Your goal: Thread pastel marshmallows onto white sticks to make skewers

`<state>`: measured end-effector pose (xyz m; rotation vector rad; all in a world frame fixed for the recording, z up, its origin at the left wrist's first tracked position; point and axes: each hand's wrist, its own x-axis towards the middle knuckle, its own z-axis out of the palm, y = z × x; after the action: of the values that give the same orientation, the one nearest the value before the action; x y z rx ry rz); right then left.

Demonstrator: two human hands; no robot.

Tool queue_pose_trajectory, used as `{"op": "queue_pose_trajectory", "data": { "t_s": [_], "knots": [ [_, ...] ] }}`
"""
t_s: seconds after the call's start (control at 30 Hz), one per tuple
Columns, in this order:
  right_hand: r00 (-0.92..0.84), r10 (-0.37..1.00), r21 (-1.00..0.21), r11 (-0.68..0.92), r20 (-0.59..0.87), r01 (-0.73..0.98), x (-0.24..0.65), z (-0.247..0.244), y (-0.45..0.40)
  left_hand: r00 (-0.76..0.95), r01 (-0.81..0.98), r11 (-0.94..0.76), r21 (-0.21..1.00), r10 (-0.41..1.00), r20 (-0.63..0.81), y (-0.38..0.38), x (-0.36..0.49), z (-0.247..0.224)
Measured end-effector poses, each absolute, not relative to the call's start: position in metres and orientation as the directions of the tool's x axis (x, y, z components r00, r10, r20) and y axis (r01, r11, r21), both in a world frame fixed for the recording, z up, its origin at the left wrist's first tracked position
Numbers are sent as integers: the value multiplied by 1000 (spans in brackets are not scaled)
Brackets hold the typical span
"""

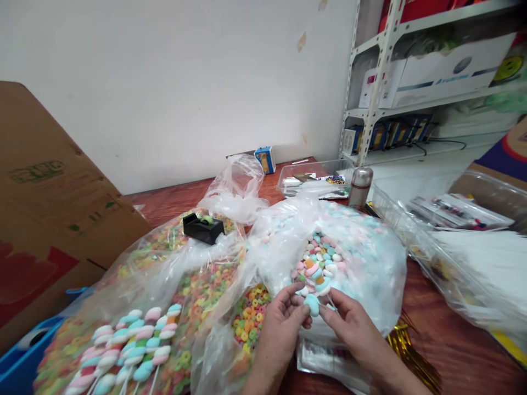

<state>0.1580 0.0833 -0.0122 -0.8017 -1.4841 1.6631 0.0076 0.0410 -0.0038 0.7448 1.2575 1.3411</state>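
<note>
Low at six o'clock, my left hand (280,334) and right hand (354,329) pinch a pale blue marshmallow candy (313,305) between their fingertips, both hands narrowed around it. Just behind it at twelve, a plastic bag of marshmallow candies (362,263) gapes open. At ten lies a bag of coloured candy rings (249,318); at eight, marshmallow skewers (132,345); farther out at eleven, a black tape dispenser (203,227).
</note>
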Motion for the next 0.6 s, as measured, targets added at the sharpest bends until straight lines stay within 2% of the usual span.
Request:
{"op": "queue_pose_trajectory", "data": {
  "t_s": [0.2,0.33,0.43,0.53,0.6],
  "knots": [
    [-485,869,-993,-119,-103,-2,156,-15,78,-199,-254,239,937,935,-293,42,11,-6],
    [-470,882,-993,-80,-31,-85,158,-17,81,-167,-174,212,962,956,-241,41,15,-5],
    [-469,883,-991,-70,-9,-114,159,-18,85,-103,-181,161,970,978,-181,40,18,-4],
    [-471,882,-996,-47,-4,-79,161,-21,85,-167,-220,147,964,968,-185,40,21,-5],
    [-435,900,-1000,-11,-22,28,165,-22,80,-259,-236,153,960,942,-214,42,20,-8]
  ]
}}
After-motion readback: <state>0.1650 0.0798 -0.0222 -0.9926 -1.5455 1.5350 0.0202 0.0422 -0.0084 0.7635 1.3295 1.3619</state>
